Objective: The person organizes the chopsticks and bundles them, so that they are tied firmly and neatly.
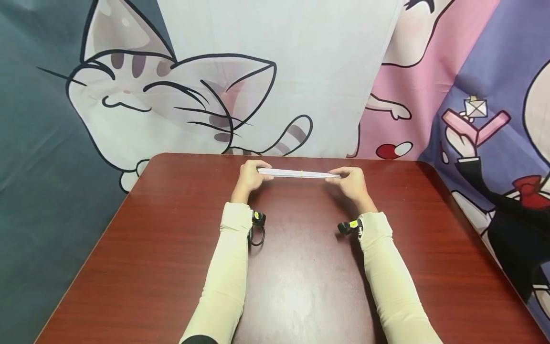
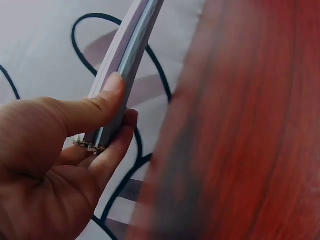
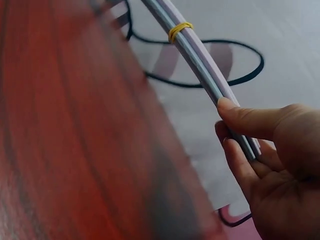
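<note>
A bundle of slim whitish strips (image 1: pixel 285 173) spans level between both hands, above the far part of the table. My left hand (image 1: pixel 250 177) pinches its left end, thumb on top and fingers beneath. In the left wrist view, small metallic bits show at that end of the strips (image 2: pixel 131 55). The other end is gripped by my right hand (image 1: pixel 353 184) between thumb and fingers. A yellow rubber band (image 3: pixel 180 31) wraps the bundle around its middle, seen in the right wrist view.
The reddish-brown wooden table (image 1: pixel 172 248) has rounded far corners. Just beyond its far edge hangs a cloth backdrop (image 1: pixel 335 95) printed with cartoon figures. Black wrist cameras sit at the left cuff (image 1: pixel 237 217) and right cuff (image 1: pixel 375 227).
</note>
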A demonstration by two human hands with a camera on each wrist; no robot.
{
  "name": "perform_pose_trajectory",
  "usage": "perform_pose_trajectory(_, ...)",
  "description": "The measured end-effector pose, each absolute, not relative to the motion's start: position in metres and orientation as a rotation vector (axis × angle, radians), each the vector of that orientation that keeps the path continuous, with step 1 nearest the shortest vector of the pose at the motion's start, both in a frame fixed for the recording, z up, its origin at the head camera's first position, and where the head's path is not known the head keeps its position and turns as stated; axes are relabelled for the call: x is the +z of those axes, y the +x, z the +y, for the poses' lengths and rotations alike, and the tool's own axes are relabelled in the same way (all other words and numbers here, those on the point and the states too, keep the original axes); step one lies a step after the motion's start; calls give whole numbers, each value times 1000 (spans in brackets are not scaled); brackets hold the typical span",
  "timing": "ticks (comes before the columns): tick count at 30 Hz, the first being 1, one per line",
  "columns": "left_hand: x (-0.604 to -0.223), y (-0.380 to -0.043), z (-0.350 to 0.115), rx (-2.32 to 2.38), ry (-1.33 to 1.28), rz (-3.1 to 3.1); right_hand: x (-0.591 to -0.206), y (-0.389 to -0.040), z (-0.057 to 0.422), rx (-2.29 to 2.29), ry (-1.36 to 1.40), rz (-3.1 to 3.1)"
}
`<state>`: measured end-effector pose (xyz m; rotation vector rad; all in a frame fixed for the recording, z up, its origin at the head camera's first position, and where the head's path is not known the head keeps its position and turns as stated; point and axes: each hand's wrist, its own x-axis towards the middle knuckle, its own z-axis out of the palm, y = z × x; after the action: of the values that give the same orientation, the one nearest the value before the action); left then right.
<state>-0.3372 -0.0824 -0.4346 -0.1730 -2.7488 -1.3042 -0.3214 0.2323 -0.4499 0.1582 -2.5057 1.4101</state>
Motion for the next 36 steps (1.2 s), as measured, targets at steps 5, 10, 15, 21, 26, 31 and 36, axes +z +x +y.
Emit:
perform_pose_trajectory(5,-443,-335,-83,-1253,-151,-2852,-462,-323,231,1297,76,-2603)
perform_pose_trajectory(10,-451,-331,-84,-1187,-45,-2900,-471,-324,226,1273,57,-2649)
perform_pose_trajectory(15,-454,-329,-84,-1036,119,-2991,-478,-327,224,1275,53,-2663)
perform_pose_trajectory(21,-454,-329,-85,-989,117,-3017,-480,-328,226,1297,48,-2665)
perform_pose_trajectory(26,-451,-328,-86,-1010,50,-3016,-478,-331,230,1302,66,-2661)
perform_pose_trajectory(31,-450,-326,-87,-1061,33,-2983,-477,-329,236,1295,65,-2669)
perform_pose_trajectory(36,-439,-319,-87,-1062,-12,-2912,-466,-323,239,1302,75,-2627)
